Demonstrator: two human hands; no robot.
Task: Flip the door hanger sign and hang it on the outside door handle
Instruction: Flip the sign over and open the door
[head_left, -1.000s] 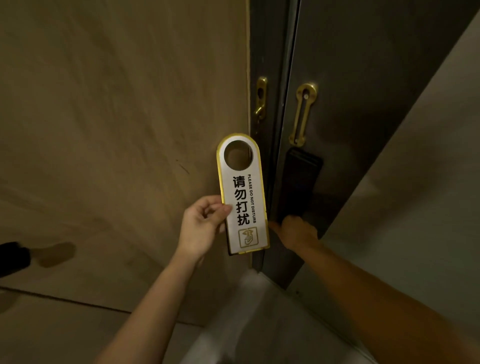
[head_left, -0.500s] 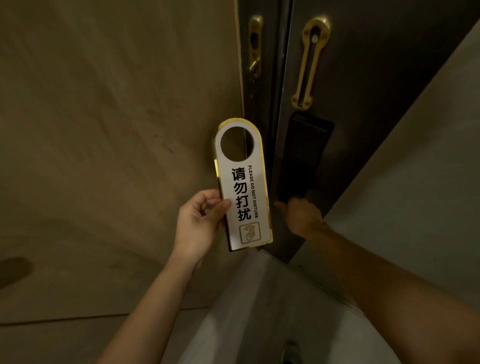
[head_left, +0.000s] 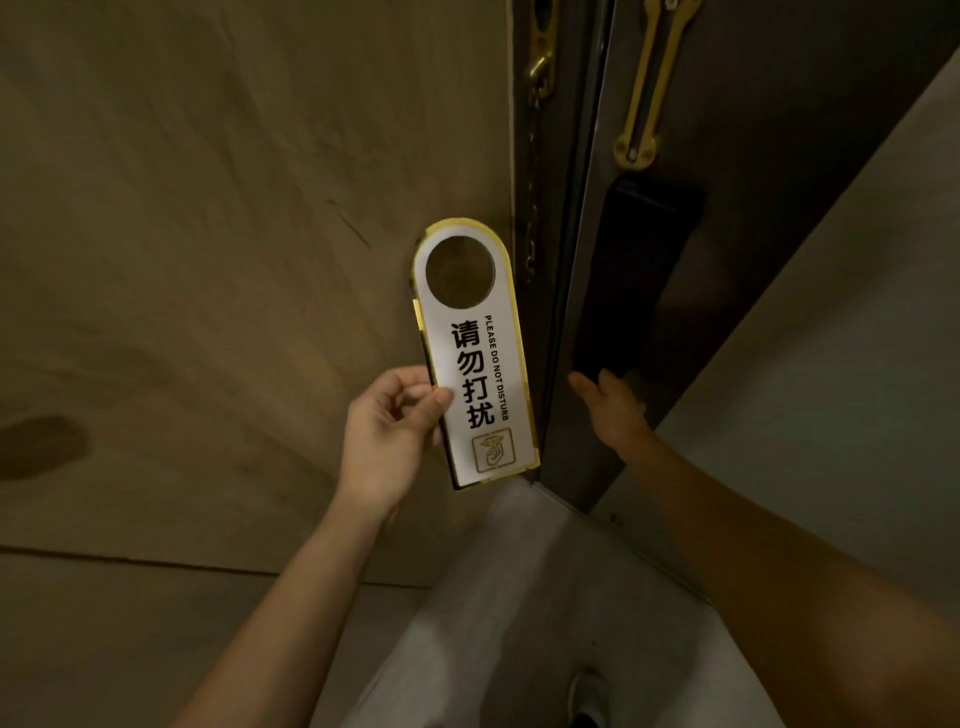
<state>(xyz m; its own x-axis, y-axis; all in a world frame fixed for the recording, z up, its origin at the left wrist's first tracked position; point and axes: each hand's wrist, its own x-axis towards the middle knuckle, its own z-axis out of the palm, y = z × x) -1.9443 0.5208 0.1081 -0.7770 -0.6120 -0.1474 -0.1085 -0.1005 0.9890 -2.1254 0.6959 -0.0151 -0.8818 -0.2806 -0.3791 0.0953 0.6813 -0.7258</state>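
Note:
A white door hanger sign (head_left: 475, 358) with a gold rim and a round hole at its top shows black Chinese characters and "PLEASE DO NOT DISTURB". My left hand (head_left: 387, 431) pinches its lower left edge and holds it upright in front of the beige wall. My right hand (head_left: 613, 408) reaches to the dark door (head_left: 727, 130), just below a black lock plate (head_left: 634, 280); its fingers are hidden against the door, so whether it grips a handle cannot be told.
A brass swing guard (head_left: 644, 88) sits on the door above the lock plate, and a brass chain (head_left: 535, 156) hangs on the door frame. A pale wall (head_left: 831, 389) closes in on the right. Light floor (head_left: 519, 597) lies below.
The view has moved closer and dipped, so the door fittings sit higher in frame. The sign stays in my left hand, same face showing. My right hand stays below the lock plate.

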